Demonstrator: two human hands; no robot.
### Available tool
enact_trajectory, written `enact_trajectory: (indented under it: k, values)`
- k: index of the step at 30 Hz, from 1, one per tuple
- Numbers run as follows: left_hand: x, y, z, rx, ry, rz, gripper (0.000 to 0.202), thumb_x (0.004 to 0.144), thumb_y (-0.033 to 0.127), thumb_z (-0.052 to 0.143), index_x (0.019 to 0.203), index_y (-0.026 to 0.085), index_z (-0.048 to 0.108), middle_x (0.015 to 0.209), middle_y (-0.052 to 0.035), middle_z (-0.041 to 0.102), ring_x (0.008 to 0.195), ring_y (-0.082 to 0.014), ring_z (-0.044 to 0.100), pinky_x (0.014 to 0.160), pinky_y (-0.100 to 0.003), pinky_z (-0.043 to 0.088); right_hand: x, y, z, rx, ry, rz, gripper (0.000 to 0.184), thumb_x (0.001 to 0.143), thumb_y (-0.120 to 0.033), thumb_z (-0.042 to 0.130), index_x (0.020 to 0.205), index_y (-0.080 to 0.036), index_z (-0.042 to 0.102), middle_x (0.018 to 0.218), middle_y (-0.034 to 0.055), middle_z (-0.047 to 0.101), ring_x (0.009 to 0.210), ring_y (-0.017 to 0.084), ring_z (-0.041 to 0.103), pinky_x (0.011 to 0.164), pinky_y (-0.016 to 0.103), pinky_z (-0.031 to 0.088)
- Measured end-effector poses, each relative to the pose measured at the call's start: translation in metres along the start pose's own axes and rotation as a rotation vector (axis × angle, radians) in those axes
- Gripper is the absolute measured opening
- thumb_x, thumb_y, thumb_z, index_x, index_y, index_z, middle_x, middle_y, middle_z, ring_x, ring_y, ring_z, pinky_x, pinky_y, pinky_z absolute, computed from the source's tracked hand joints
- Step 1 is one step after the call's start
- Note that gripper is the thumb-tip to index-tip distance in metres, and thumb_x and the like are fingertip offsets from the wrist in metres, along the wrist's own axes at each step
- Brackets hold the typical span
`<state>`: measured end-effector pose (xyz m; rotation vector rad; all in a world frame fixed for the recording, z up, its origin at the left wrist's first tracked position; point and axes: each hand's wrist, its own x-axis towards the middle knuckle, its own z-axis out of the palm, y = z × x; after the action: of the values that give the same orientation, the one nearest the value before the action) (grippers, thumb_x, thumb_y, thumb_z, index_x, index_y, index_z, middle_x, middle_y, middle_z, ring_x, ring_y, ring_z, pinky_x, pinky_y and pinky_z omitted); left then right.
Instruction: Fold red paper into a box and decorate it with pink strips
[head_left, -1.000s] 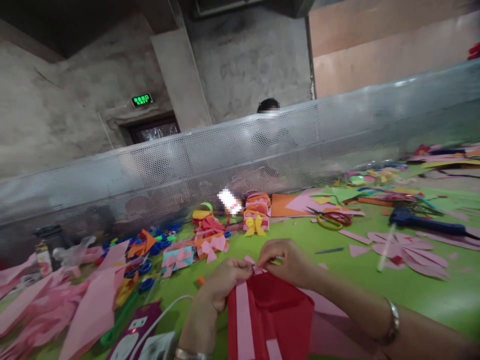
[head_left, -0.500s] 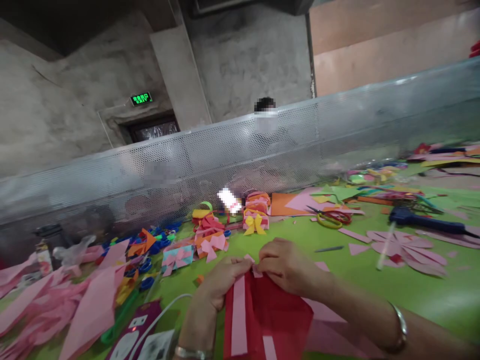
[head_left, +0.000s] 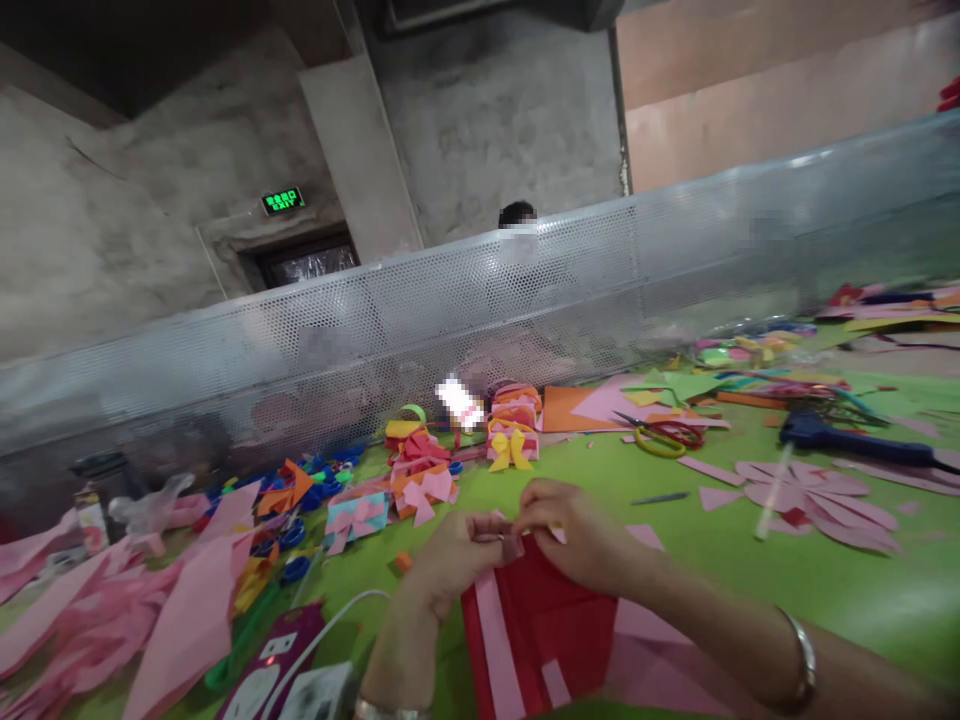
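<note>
A red folded paper piece (head_left: 551, 620) with pink strips lies on the green table (head_left: 825, 590) in front of me. My left hand (head_left: 450, 560) and my right hand (head_left: 577, 535) meet at its top edge, both with fingers closed, pinching a small pink strip (head_left: 513, 543) there. Each wrist wears a metal bracelet.
Finished paper bows (head_left: 420, 485) and a yellow bow (head_left: 510, 448) sit behind my hands. Red-handled scissors (head_left: 664, 435), a blue glue gun (head_left: 847, 440) and a pink paper flower (head_left: 814, 495) lie right. Pink sheets (head_left: 172, 620) and a power strip (head_left: 300, 680) lie left. A person sits behind the perforated metal divider (head_left: 480, 300).
The red piece has tilted and slid slightly down and right. My fingers have shifted on the pink strip at its top edge.
</note>
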<state>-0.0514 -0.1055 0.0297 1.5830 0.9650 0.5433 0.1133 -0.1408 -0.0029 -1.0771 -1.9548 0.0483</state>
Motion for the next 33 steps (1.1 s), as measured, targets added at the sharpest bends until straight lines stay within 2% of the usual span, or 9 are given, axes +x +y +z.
enact_trajectory:
  k: [2, 4, 6, 9, 15, 19, 25, 28, 33]
  values:
    - [0.000, 0.000, 0.000, 0.053, 0.047, 0.008, 0.041, 0.052, 0.030, 0.075, 0.088, 0.013, 0.065, 0.059, 0.0023, 0.060, 0.059, -0.0117, 0.052, 0.064, -0.026, 0.037, 0.003, 0.001, -0.001, 0.226, 0.030, 0.245, 0.020, 0.070, -0.005, 0.048, 0.070, -0.017, 0.063, 0.069, 0.0015, 0.061, 0.064, 0.013, 0.053, 0.056, 0.022, 0.038]
    - [0.000, 0.000, 0.000, 0.118, 0.081, 0.040, 0.050, 0.057, 0.028, 0.072, 0.103, 0.013, 0.060, 0.055, 0.0047, 0.056, 0.054, -0.0105, 0.047, 0.057, -0.024, 0.033, 0.005, 0.001, -0.002, 0.435, -0.029, 0.431, 0.005, 0.070, -0.014, 0.056, 0.071, -0.017, 0.060, 0.064, -0.0010, 0.058, 0.058, 0.011, 0.050, 0.052, 0.022, 0.036]
    - [0.000, -0.001, 0.000, 0.190, 0.079, 0.098, 0.053, 0.061, 0.026, 0.068, 0.111, 0.013, 0.054, 0.052, 0.0064, 0.053, 0.049, -0.0095, 0.042, 0.052, -0.023, 0.029, 0.004, 0.002, 0.001, 0.646, -0.111, 0.541, 0.009, 0.066, -0.019, 0.063, 0.073, -0.016, 0.058, 0.064, -0.0021, 0.058, 0.058, 0.010, 0.050, 0.053, 0.021, 0.036]
    - [0.002, -0.002, 0.000, 0.286, 0.081, 0.169, 0.054, 0.065, 0.023, 0.063, 0.116, 0.014, 0.050, 0.050, 0.0074, 0.052, 0.046, -0.0093, 0.039, 0.048, -0.022, 0.027, 0.001, 0.003, 0.007, 0.839, -0.142, 0.617, 0.017, 0.061, -0.014, 0.064, 0.077, -0.016, 0.059, 0.069, -0.0017, 0.061, 0.063, 0.010, 0.053, 0.059, 0.022, 0.039]
    - [0.006, -0.002, 0.004, 0.334, 0.146, 0.173, 0.049, 0.062, 0.016, 0.061, 0.110, 0.016, 0.053, 0.060, 0.0035, 0.062, 0.062, -0.0141, 0.057, 0.060, -0.025, 0.040, 0.002, 0.008, 0.015, 0.823, -0.080, 0.642, 0.024, 0.055, -0.005, 0.059, 0.077, -0.015, 0.062, 0.061, -0.0043, 0.060, 0.056, 0.008, 0.051, 0.051, 0.020, 0.034]
    - [0.006, 0.000, 0.004, 0.229, 0.134, 0.196, 0.044, 0.056, 0.014, 0.064, 0.099, 0.015, 0.055, 0.065, 0.0021, 0.064, 0.069, -0.0155, 0.060, 0.068, -0.027, 0.044, 0.004, 0.005, 0.012, 0.839, -0.071, 0.637, 0.031, 0.054, -0.005, 0.057, 0.082, -0.016, 0.065, 0.050, -0.0088, 0.049, 0.044, 0.005, 0.036, 0.043, 0.019, 0.022]
    - [0.004, -0.003, 0.004, 0.092, 0.091, 0.173, 0.063, 0.056, 0.014, 0.068, 0.113, 0.017, 0.043, 0.064, 0.0038, 0.063, 0.064, -0.0139, 0.058, 0.063, -0.026, 0.043, 0.005, -0.003, 0.008, 0.797, -0.025, 0.725, 0.035, 0.048, -0.003, 0.058, 0.080, -0.016, 0.061, 0.045, -0.0110, 0.041, 0.043, 0.005, 0.030, 0.041, 0.020, 0.016]
    - [0.000, 0.000, 0.002, 0.073, 0.129, 0.164, 0.062, 0.056, 0.013, 0.068, 0.113, 0.017, 0.044, 0.063, 0.0047, 0.062, 0.063, -0.0122, 0.056, 0.063, -0.025, 0.042, 0.005, -0.007, 0.004, 0.838, -0.079, 0.669, 0.025, 0.053, -0.007, 0.062, 0.076, -0.017, 0.060, 0.049, -0.0088, 0.046, 0.046, 0.005, 0.034, 0.043, 0.019, 0.020]
    - [-0.003, 0.003, -0.002, -0.018, 0.102, 0.127, 0.059, 0.057, 0.013, 0.069, 0.111, 0.017, 0.046, 0.063, 0.0057, 0.060, 0.064, -0.0113, 0.056, 0.065, -0.025, 0.042, 0.005, -0.006, -0.006, 0.924, -0.151, 0.580, 0.016, 0.073, -0.030, 0.063, 0.084, -0.019, 0.067, 0.072, -0.0005, 0.059, 0.063, 0.010, 0.047, 0.055, 0.021, 0.035]
